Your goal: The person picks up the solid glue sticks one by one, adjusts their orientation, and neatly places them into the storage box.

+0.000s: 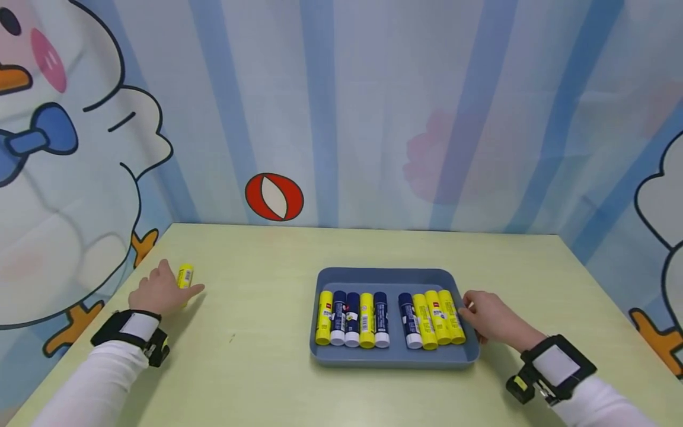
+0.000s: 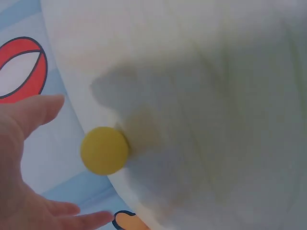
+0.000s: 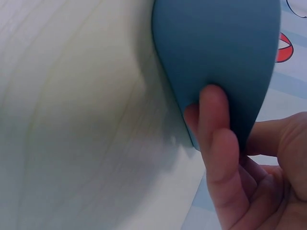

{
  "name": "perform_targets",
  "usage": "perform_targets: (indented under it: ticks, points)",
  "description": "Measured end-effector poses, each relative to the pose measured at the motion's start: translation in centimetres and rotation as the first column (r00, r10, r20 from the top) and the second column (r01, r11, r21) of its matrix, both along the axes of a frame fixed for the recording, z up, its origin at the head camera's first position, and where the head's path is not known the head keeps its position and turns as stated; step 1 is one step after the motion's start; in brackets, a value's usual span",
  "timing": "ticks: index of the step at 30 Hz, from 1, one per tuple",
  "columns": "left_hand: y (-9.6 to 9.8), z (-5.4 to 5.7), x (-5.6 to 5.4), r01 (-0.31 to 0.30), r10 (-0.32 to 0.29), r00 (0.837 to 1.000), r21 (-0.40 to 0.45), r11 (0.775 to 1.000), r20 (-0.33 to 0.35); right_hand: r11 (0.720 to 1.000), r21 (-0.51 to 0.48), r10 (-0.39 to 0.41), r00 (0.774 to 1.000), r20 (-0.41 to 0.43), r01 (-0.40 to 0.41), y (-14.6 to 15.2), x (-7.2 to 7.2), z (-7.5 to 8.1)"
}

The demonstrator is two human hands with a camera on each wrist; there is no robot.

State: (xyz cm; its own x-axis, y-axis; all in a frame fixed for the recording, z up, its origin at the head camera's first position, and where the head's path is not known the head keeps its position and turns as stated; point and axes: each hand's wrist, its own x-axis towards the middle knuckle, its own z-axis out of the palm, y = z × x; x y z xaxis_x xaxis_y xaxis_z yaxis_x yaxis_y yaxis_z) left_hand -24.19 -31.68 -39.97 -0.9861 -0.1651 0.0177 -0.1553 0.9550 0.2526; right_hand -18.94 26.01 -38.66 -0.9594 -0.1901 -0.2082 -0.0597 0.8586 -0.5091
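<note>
A single yellow glue stick (image 1: pixel 185 276) lies at the left of the table. My left hand (image 1: pixel 158 289) is right beside it with fingers and thumb spread. In the left wrist view the round yellow end of the glue stick (image 2: pixel 104 150) shows between the thumb and the fingers. On the right, a grey-blue tray (image 1: pixel 395 357) holds a row of yellow and dark blue glue sticks, with a gap splitting the row. My right hand (image 1: pixel 490 317) grips the tray's right edge, fingers against the outer wall (image 3: pixel 216 43) and thumb at the rim.
The pale wooden table (image 1: pixel 256 367) meets a striped blue and white backdrop (image 1: pixel 363 118) along its far edge. A cartoon bird (image 1: pixel 64 237) and a red and white ball (image 1: pixel 274 197) are printed on the backdrop.
</note>
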Motion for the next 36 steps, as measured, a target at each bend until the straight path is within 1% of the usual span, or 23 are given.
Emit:
perform_targets:
  ticks: [3, 7, 11, 15, 23, 28, 31, 34, 36]
  points:
    - [0.2, 0.0, -0.2, -0.026, 0.027, 0.999, -0.029, 0.999, 0.042, 1.000, 0.004, -0.001, 1.000, 0.000, 0.001, 0.1, 0.0, 0.0]
    - [0.2, -0.2, -0.1, -0.058, 0.064, 0.992, -0.066, 0.996, 0.104, 1.000, 0.010, 0.001, 1.000, 0.004, -0.001, 0.1, 0.0, -0.1]
    - [0.2, -0.2, 0.0, -0.049, 0.058, 0.989, -0.069, 0.996, 0.134, 1.000, 0.015, 0.007, 1.000, 0.005, -0.007, 0.0, -0.1, 0.0]
    - [0.1, -0.3, -0.4, -0.042, 0.051, 0.987, -0.061, 0.997, 0.152, 1.000, 0.013, 0.010, 1.000, 0.005, -0.010, 0.0, -0.1, 0.0]
    - [0.1, -0.6, -1.6, -0.056, 0.067, 0.987, -0.081, 0.995, 0.144, 1.000, 0.004, 0.012, 1.000, 0.010, -0.012, 0.1, -0.1, 0.0]
    - [-0.3, -0.6, -2.0, -0.065, 0.074, 0.986, -0.059, 0.996, 0.152, 1.000, 0.005, 0.004, 1.000, 0.016, -0.004, 0.0, -0.2, -0.1]
    - [-0.4, -0.6, -2.1, -0.074, 0.079, 0.986, -0.037, 0.997, 0.147, 1.000, 0.005, 0.001, 1.000, 0.023, -0.001, -0.1, -0.2, -0.1]
    - [0.2, -0.4, -2.0, -0.065, 0.065, 0.990, 0.000, 0.998, 0.129, 1.000, 0.013, 0.002, 1.000, 0.021, -0.003, -0.1, -0.2, -0.1]
    - [0.8, -0.2, -2.0, -0.049, 0.046, 0.992, 0.024, 0.999, 0.115, 1.000, 0.022, 0.003, 1.000, 0.018, -0.003, -0.1, -0.2, 0.0]
